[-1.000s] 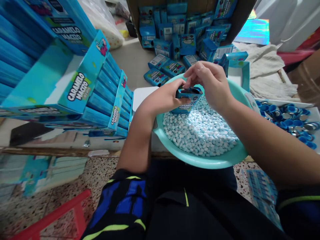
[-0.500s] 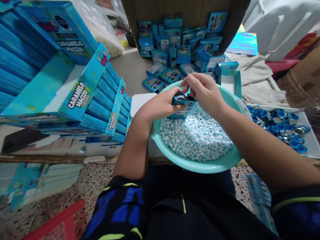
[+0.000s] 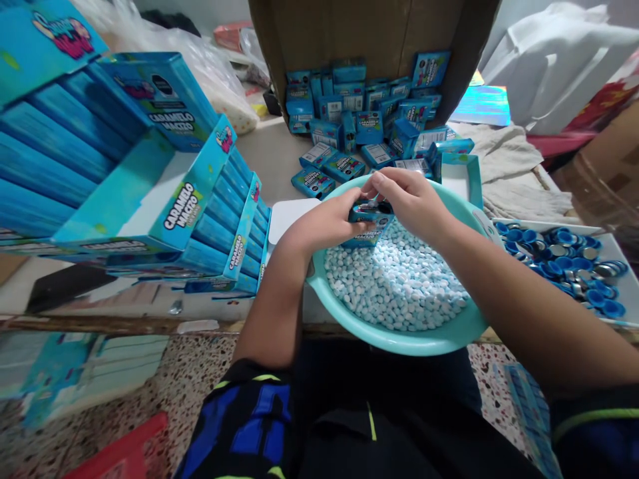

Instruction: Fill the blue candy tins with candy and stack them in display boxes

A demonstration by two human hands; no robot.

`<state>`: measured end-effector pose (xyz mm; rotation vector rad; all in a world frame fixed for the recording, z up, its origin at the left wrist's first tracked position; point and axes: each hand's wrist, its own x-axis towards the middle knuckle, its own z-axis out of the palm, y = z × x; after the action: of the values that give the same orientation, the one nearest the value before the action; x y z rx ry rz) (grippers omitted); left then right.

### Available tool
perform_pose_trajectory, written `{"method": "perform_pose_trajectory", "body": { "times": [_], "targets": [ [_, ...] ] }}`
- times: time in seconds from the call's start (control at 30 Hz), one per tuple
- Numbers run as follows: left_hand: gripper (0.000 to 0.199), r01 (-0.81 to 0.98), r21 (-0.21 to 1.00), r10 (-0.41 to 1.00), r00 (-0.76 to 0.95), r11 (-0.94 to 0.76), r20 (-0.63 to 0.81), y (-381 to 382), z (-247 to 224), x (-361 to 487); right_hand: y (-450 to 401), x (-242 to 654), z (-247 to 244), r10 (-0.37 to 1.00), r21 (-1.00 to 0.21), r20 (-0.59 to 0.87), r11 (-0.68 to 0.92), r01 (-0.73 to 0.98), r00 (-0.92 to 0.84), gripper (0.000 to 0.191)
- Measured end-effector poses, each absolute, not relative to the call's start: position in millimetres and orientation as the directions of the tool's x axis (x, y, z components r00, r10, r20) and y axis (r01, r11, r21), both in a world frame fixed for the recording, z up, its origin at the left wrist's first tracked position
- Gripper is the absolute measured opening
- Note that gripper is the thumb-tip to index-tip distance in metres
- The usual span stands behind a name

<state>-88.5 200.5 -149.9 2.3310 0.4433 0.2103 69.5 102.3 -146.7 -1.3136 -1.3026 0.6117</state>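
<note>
My left hand [image 3: 332,223] is wrapped round a small blue candy box [image 3: 378,223], held upright over a turquoise basin [image 3: 399,340]. At the top of that box, the fingers of my right hand [image 3: 412,199] are pressed together; what they grip, if anything, is hidden. Small white and pale blue candies [image 3: 399,286] fill the bottom of the basin. Just behind the basin lie several blue boxes, the nearest being a flat box [image 3: 312,182] to the left of my hands.
Stacked blue display cartons [image 3: 184,206] stand on the left. A large cardboard box [image 3: 349,30] at the back holds more blue boxes. On the right are a white tray [image 3: 630,286] of blue-and-silver caps, a cloth [image 3: 504,150] and an open turquoise carton [image 3: 460,174].
The whole view has shifted, so the things appear slightly lower. My hands stay at the held box, with little visible change in their grip.
</note>
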Motion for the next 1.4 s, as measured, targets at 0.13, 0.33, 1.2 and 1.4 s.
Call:
{"method": "perform_pose_trajectory", "body": {
  "times": [0.13, 0.33, 1.2, 1.4],
  "targets": [
    [0.062, 0.254, 0.689, 0.363, 0.932, -0.679, 0.013, 202, -150, -90, 102, 73, -149, 0.910, -0.913, 0.317, 0.218, 0.344, 0.267, 0.043],
    [0.055, 0.260, 0.690, 0.372, 0.928, -0.675, 0.015, 200, -149, -90, 104, 80, -154, 0.893, -0.809, 0.383, 0.201, 0.552, 0.236, 0.040],
    [0.052, 0.404, 0.621, 0.456, 0.886, -0.672, -0.083, 199, -137, -88, 115, 92, -150, 0.952, -0.615, 0.028, -0.225, 0.755, 0.306, 0.029],
    [0.060, 0.499, 0.540, 0.492, 0.853, -0.678, -0.171, 202, -127, -78, 117, 108, -140, 0.942, -0.532, -0.150, -0.334, 0.778, 0.301, 0.049]
  ]
}}
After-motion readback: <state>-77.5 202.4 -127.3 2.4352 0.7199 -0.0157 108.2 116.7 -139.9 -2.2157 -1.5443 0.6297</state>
